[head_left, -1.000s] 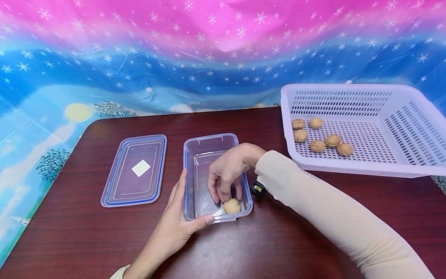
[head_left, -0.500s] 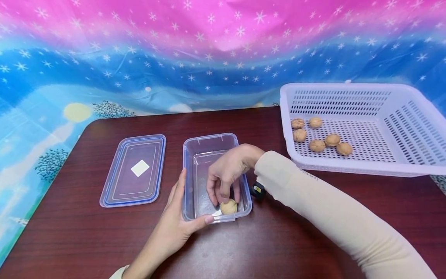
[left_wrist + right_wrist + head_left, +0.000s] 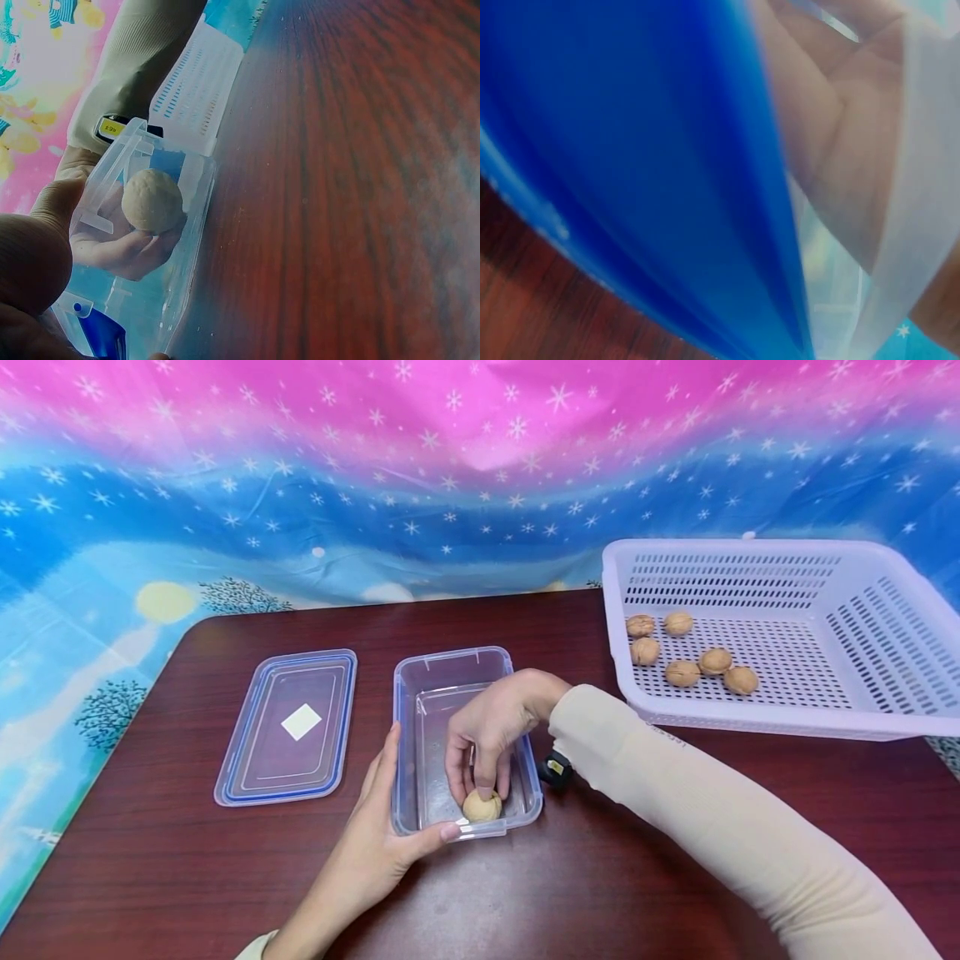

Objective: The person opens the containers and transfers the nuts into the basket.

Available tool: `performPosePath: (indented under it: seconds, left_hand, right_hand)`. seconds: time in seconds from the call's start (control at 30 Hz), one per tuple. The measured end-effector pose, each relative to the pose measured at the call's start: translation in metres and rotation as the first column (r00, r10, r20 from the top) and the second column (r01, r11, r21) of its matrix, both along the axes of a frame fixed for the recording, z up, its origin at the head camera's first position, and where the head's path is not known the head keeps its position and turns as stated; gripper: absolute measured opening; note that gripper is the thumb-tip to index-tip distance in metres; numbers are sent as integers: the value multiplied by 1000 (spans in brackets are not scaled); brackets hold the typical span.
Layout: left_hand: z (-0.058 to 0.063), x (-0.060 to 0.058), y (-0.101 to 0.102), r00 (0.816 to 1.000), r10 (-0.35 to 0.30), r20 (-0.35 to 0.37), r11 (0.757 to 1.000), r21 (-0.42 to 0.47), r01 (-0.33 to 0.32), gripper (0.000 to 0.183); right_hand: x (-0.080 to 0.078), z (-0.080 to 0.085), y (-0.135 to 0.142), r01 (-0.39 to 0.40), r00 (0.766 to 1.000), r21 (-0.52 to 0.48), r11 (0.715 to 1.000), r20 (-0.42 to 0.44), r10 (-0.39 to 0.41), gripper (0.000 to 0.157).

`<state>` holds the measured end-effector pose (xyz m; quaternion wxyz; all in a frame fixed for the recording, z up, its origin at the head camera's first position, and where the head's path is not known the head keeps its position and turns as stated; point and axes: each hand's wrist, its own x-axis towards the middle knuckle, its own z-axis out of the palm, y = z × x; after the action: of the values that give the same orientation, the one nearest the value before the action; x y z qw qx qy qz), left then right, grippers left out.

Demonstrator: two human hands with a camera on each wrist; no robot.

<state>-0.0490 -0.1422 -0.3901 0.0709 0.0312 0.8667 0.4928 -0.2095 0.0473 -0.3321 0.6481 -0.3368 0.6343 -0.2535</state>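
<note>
A clear plastic food container (image 3: 431, 743) stands without its lid on the dark table. My left hand (image 3: 375, 839) holds its near left corner, with the thumb along the front rim and the fingers against the left side. Inside the container my right hand (image 3: 495, 735) reaches down and pinches a walnut (image 3: 482, 806) close to the front wall. Through the clear wall in the left wrist view, the walnut (image 3: 152, 201) shows against the fingers of my right hand (image 3: 131, 251). A blue clip (image 3: 645, 165) of the container fills much of the right wrist view.
The container's lid (image 3: 300, 760), blue-edged with a white square label, lies flat to the left. At the back right stands a white perforated basket (image 3: 780, 722) with several walnuts (image 3: 682, 673) in its left part. A snowflake-patterned cloth (image 3: 450, 485) hangs behind the table (image 3: 480, 902).
My right hand's fingers have closed around the walnut, which has shifted slightly left along the container's front wall. My left hand keeps its place on the container.
</note>
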Motion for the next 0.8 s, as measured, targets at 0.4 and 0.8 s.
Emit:
performPosePath:
  seconds: [0.4,0.8]
  left_hand:
    - [0,0,0,1000,-7,-4,1000,-1,7,129]
    - [0,-1,-1,1000,-10,-19,1000,6,10,129]
  right_hand:
    - [2,-1,0,-21,999,-39,999,38,22,38]
    - [6,1,3,-25,1000,-83,996,2,25,38]
